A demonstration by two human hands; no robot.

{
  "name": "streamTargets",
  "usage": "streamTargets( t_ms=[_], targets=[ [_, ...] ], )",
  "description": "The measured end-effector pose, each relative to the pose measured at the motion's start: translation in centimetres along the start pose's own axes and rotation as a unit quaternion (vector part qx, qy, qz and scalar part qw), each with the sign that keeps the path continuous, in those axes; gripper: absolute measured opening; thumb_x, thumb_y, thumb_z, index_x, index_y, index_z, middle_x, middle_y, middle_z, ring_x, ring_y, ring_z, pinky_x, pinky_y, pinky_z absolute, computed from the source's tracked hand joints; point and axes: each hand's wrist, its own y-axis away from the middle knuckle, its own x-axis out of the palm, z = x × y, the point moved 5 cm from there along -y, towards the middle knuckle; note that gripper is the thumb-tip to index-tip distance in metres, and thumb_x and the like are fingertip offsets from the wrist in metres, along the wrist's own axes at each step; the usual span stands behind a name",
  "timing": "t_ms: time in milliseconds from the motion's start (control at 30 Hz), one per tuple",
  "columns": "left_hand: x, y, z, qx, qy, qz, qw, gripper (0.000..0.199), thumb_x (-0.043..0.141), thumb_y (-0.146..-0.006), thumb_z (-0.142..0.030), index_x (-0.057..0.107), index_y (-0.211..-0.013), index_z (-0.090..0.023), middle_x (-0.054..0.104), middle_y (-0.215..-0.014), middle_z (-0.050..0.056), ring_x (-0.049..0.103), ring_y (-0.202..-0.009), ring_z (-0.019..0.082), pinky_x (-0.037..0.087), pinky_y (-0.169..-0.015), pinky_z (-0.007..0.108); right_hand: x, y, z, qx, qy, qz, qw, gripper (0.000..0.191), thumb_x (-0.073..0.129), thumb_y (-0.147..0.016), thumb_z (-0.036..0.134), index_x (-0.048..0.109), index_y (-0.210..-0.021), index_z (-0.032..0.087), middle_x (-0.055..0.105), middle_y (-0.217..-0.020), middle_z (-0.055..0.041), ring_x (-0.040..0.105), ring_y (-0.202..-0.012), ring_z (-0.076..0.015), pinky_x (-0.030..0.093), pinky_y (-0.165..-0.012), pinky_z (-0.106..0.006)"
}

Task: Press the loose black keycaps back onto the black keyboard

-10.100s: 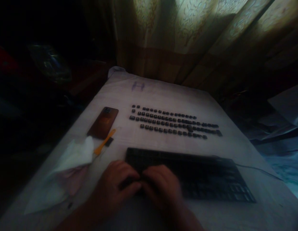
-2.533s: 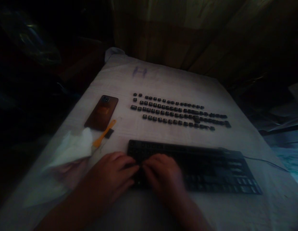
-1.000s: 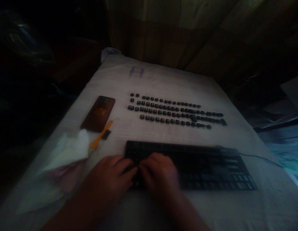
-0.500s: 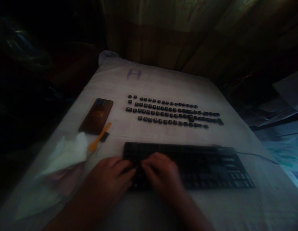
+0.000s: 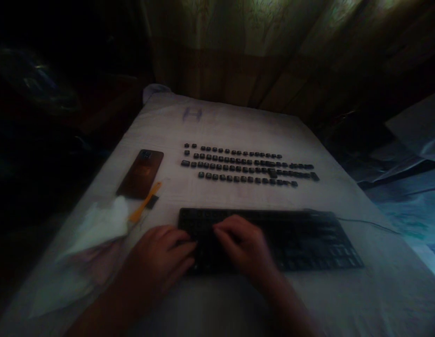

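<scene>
A black keyboard (image 5: 301, 243) lies across the near part of the cloth-covered table, many of its keycaps off. My left hand (image 5: 164, 252) rests at its left end, fingers stretched over the edge with nothing visible in them. Over the left-middle part, my right hand (image 5: 242, 241) has thumb and forefinger pinched together. Whatever lies between those fingertips is too dark and small to make out. Beyond the keyboard, loose black keycaps (image 5: 236, 179) are laid out in several rows, with larger ones among them.
Left of the keycaps lies a brown phone (image 5: 142, 175). Nearer are an orange flat tool (image 5: 145, 203), a small dark square piece (image 5: 152, 202) and a crumpled white bag (image 5: 101, 224). A cable (image 5: 368, 222) runs right from the keyboard. Behind the table hangs a curtain (image 5: 231, 61).
My right hand has moved slightly right and away from my left hand, still pinched. The left hand stays at the keyboard's left end. The view has shifted a little.
</scene>
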Motion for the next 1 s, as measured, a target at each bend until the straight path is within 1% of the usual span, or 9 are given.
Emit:
streamTargets(
  t_ms=[100, 167, 300, 433, 600, 733, 833, 933, 1000],
  targets=[
    [0.3, 0.4, 0.4, -0.017, 0.014, 0.016, 1.0, 0.022, 0.062, -0.091, -0.026, 0.068, -0.112, -0.025, 0.069, -0.109, 0.006, 0.062, -0.099, 0.026, 0.052, -0.083, 0.043, -2.7, -0.4, -1.8, 0.001, 0.091, -0.04, 0.995, 0.02, 0.054, -0.092, 0.022, 0.074, -0.093, 0.021, 0.074, -0.086, -0.0062, 0.07, -0.08, -0.0195, 0.057, -0.076, -0.033],
    [0.5, 0.8, 0.9, -0.034, 0.024, 0.037, 0.998, 0.033, 0.07, -0.085, -0.028, 0.066, -0.117, -0.027, 0.066, -0.117, 0.007, 0.061, -0.106, 0.029, 0.052, -0.088, 0.046, -4.5, -0.5, -3.4, 0.014, 0.191, -0.05, 0.98, 0.022, 0.056, -0.091, 0.025, 0.075, -0.099, 0.019, 0.075, -0.097, -0.0105, 0.07, -0.09, -0.0254, 0.056, -0.085, -0.042],
    [0.9, 1.6, 1.3, -0.051, 0.033, 0.071, 0.996, 0.055, 0.077, -0.076, -0.027, 0.06, -0.128, -0.032, 0.062, -0.13, 0.005, 0.056, -0.119, 0.031, 0.05, -0.097, 0.048, -6.9, -0.2, -6.6, 0.064, 0.31, 0.002, 0.949, 0.026, 0.058, -0.089, 0.023, 0.076, -0.106, 0.015, 0.075, -0.106, -0.0155, 0.07, -0.099, -0.0311, 0.053, -0.09, -0.049],
    [1.2, 2.0, 1.6, -0.066, 0.024, 0.072, 0.995, 0.061, 0.074, -0.073, -0.02, 0.058, -0.13, -0.033, 0.063, -0.129, 0.004, 0.057, -0.12, 0.03, 0.048, -0.1, 0.048, -7.7, 0.4, -7.7, 0.08, 0.337, 0.052, 0.937, 0.024, 0.057, -0.091, 0.022, 0.076, -0.106, 0.019, 0.077, -0.102, -0.0111, 0.07, -0.096, -0.0285, 0.051, -0.092, -0.048],
    [2.1, 2.8, 2.3, -0.059, 0.025, 0.069, 0.996, 0.071, 0.078, -0.069, -0.019, 0.054, -0.134, -0.037, 0.063, -0.133, 0.003, 0.06, -0.119, 0.03, 0.052, -0.099, 0.046, -7.7, 0.8, -7.7, 0.076, 0.334, 0.035, 0.939, 0.024, 0.054, -0.094, 0.023, 0.076, -0.103, 0.021, 0.077, -0.1, -0.0103, 0.07, -0.094, -0.0278, 0.051, -0.089, -0.048],
    [1.8, 3.1, 2.2, -0.044, 0.029, 0.054, 0.997, 0.076, 0.081, -0.066, -0.021, 0.053, -0.134, -0.039, 0.064, -0.133, 0.002, 0.062, -0.118, 0.031, 0.054, -0.098, 0.047, -7.6, 1.0, -8.0, 0.053, 0.322, 0.007, 0.945, 0.028, 0.05, -0.093, 0.023, 0.076, -0.102, 0.021, 0.077, -0.097, -0.0101, 0.071, -0.09, -0.0272, 0.052, -0.086, -0.047],
    [1.0, 2.2, 2.2, -0.064, 0.031, 0.064, 0.995, 0.069, 0.082, -0.069, -0.025, 0.056, -0.132, -0.039, 0.065, -0.132, 0.002, 0.064, -0.116, 0.029, 0.055, -0.096, 0.044, -7.7, 1.3, -8.3, 0.032, 0.309, -0.033, 0.95, 0.03, 0.047, -0.094, 0.024, 0.077, -0.099, 0.021, 0.077, -0.097, -0.0105, 0.071, -0.09, -0.0281, 0.052, -0.086, -0.049],
    [0.0, -0.3, 3.2, -0.104, 0.033, 0.06, 0.992, 0.038, 0.072, -0.08, -0.031, 0.065, -0.118, -0.032, 0.07, -0.119, 0.003, 0.066, -0.107, 0.027, 0.054, -0.093, 0.043, -7.7, 1.7, -8.5, -0.002, 0.294, -0.066, 0.954, 0.032, 0.045, -0.095, 0.027, 0.077, -0.096, 0.023, 0.078, -0.096, -0.0093, 0.072, -0.089, -0.0287, 0.052, -0.086, -0.051],
    [0.0, -2.7, 4.5, -0.137, 0.033, 0.089, 0.986, 0.022, 0.062, -0.087, -0.03, 0.068, -0.108, -0.028, 0.072, -0.112, 0.003, 0.066, -0.104, 0.025, 0.052, -0.093, 0.042, -7.8, 2.1, -8.3, -0.026, 0.29, -0.083, 0.953, 0.034, 0.043, -0.096, 0.028, 0.077, -0.096, 0.025, 0.078, -0.095, -0.0088, 0.073, -0.089, -0.0289, 0.053, -0.086, -0.051]
  ],
)
